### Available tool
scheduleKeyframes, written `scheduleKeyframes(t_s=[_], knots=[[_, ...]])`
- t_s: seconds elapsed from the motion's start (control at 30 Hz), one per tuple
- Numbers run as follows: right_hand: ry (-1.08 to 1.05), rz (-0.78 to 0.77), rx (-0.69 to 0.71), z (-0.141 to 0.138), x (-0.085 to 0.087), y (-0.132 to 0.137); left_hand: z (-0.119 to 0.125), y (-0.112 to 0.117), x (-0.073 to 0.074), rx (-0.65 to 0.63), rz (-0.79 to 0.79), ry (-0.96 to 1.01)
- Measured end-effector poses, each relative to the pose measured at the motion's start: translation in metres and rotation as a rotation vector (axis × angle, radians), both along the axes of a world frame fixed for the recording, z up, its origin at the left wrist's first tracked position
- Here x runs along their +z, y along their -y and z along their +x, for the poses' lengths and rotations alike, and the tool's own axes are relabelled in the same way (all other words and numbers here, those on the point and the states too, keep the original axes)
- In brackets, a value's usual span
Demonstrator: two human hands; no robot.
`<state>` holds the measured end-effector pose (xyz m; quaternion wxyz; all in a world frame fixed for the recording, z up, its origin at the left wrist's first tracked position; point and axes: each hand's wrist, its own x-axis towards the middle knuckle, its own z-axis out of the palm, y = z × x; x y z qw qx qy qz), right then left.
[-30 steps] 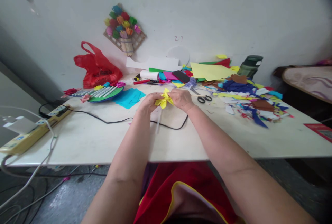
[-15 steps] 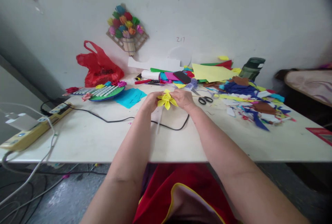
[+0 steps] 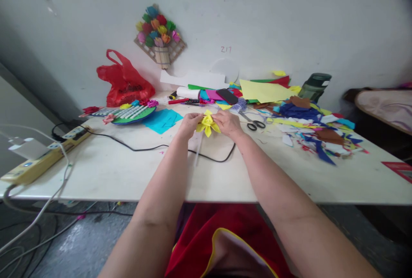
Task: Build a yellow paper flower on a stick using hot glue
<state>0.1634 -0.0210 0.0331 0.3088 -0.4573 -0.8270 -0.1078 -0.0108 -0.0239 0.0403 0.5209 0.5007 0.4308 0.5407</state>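
Observation:
A yellow paper flower [image 3: 208, 124] with pointed petals is held between my two hands, above the middle of the table. My left hand [image 3: 190, 124] pinches its left petals. On the other side, my right hand [image 3: 228, 123] has its fingers closed on the right petals. Below the flower a thin whitish stick [image 3: 197, 151] slants down; where its upper end goes is hidden. Scissors [image 3: 256, 125] with black handles lie just right of my right hand. Blue paper [image 3: 163, 121] rests to the left of my left hand.
A black cable [image 3: 141, 149] crosses the white table [image 3: 106, 175] under my hands. A yellow power strip [image 3: 41, 158] and a red plastic bag [image 3: 125, 83] are on the left. Paper scraps [image 3: 322, 136] and a dark green bottle [image 3: 315, 87] lie toward the right.
Both hands keep their hold on the yellow flower, and its petals look almost the same. The whole view has shifted slightly.

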Motion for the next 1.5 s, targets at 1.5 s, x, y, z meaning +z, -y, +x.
scheduleKeyframes(t_s=[1.5], knots=[[0.180, -0.349, -0.350, 0.010, 0.012, 0.012, -0.019, -0.026, -0.021, 0.565, 0.159, -0.109]])
